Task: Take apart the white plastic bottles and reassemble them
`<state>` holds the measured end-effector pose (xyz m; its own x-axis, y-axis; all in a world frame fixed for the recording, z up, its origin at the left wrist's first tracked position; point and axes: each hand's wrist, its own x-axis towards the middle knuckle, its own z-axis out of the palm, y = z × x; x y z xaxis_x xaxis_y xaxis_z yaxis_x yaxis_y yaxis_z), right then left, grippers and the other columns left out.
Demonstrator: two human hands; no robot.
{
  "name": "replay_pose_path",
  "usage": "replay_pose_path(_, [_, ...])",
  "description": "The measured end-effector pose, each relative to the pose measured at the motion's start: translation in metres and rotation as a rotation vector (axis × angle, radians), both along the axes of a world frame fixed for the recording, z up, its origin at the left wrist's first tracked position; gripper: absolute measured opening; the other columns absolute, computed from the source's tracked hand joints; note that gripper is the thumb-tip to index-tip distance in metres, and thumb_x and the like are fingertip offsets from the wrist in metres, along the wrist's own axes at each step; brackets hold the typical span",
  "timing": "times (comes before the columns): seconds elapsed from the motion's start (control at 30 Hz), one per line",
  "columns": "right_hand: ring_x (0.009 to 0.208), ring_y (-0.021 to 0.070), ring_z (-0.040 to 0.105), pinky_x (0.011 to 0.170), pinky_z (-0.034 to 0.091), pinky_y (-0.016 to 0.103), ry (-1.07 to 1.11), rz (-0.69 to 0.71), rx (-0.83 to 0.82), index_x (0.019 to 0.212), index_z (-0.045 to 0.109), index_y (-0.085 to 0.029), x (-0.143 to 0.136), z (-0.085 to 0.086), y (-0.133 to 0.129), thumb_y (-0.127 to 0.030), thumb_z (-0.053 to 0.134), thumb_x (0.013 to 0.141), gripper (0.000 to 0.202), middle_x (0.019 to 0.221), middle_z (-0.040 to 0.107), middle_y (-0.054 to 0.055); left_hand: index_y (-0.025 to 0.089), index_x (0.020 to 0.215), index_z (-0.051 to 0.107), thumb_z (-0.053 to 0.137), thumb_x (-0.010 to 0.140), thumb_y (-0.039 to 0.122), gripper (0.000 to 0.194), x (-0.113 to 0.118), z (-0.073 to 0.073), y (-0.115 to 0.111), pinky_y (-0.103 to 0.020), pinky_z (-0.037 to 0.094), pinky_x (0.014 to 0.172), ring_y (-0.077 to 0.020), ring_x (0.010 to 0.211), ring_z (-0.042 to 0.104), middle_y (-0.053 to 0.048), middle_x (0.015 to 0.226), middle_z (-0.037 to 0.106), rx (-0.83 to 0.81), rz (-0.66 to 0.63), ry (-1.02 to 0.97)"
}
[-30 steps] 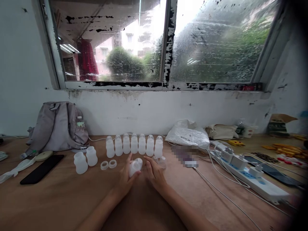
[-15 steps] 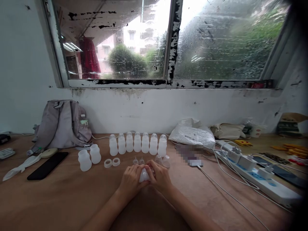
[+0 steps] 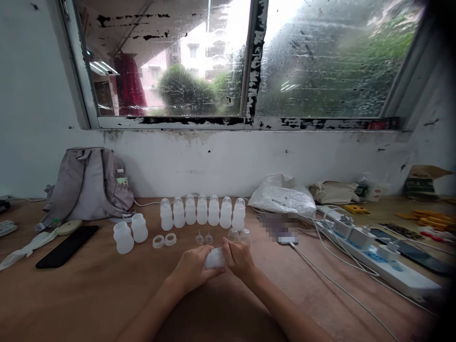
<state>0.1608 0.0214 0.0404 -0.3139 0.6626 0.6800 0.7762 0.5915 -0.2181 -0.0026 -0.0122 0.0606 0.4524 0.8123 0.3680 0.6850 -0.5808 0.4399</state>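
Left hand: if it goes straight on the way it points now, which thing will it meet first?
Most likely the right hand, close beside the milky bottle that the left hand holds, though the exact gap in depth is unclear here.

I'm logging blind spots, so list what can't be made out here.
All in the head view:
Held bottle: partly covered by the left hand.
Clear caps: partly behind the right hand.
Cabled item: mostly masked by pixelation.
Plastic bag: print too small.
Dark thing: cut off by the left edge.
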Motion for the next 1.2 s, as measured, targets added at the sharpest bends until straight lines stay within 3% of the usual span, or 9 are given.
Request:
replay_pose_path(0.47, [0.037, 0.0094, 0.039, 0.044, 0.024, 0.025, 0.108, 0.15, -0.012, 0.047, 0.045, -0.018, 0.004, 0.005, 0.004, -0.026, 0.019, 0.09, 0.05, 0.042, 0.047, 0.002, 0.021, 0.083, 0.059, 0.053, 0.07, 0.052, 0.034, -0.002, 0.011, -0.001, -0.022, 0.036, 0.057, -0.0151, 0.067, 0.055, 0.001, 0.075, 0.061, -0.194, -0.025, -0.07])
replay_pose_path(0.63, [0.036, 0.0093, 0.036, 0.043, 0.023, 0.026, 0.137, 0.236, 0.03, 0.046, 0.037, -0.02, 0.006, 0.005, 0.004, -0.024, 0.021, 0.09, 0.047, 0.041, 0.043, 0.001, 0.016, 0.08, 0.06, 0.051, 0.069, 0.056, 0.042, -0.005, 0.01, 0.0, -0.021, 0.034, 0.053, -0.0124, 0.061, 0.05, 0.002, 0.066, 0.057, -0.388, -0.096, -0.144])
replay_pose_path(0.83, [0.038, 0.0102, 0.038, 0.043, 0.024, 0.026, 0.207, 0.32, 0.029, 0.048, 0.037, -0.02, 0.007, 0.004, 0.006, -0.022, 0.024, 0.089, 0.043, 0.043, 0.043, 0.001, 0.014, 0.079, 0.061, 0.055, 0.068, 0.051, 0.038, -0.005, 0.006, 0.007, -0.02, 0.035, 0.053, -0.0122, 0.061, 0.05, 0.001, 0.067, 0.057, -0.59, -0.16, -0.273])
replay_pose_path(1.07, [0.039, 0.0094, 0.039, 0.043, 0.026, 0.024, 0.256, 0.318, -0.001, 0.047, 0.039, -0.019, 0.007, 0.005, 0.005, -0.026, 0.022, 0.09, 0.047, 0.044, 0.043, 0.001, 0.015, 0.076, 0.055, 0.048, 0.074, 0.049, 0.035, -0.006, 0.01, 0.006, -0.021, 0.037, 0.044, -0.0102, 0.045, 0.05, -0.001, 0.061, 0.058, -1.12, -0.306, -0.557])
replay_pose_path(1.2, [0.039, 0.0093, 0.039, 0.043, 0.027, 0.024, 0.272, 0.314, -0.007, 0.046, 0.04, -0.018, 0.005, 0.004, 0.004, -0.027, 0.023, 0.09, 0.048, 0.044, 0.042, 0.001, 0.015, 0.082, 0.052, 0.045, 0.075, 0.048, 0.035, -0.005, 0.003, 0.009, -0.022, 0.039, 0.041, -0.012, 0.043, 0.052, -0.002, 0.058, 0.059, -1.228, -0.279, -0.628])
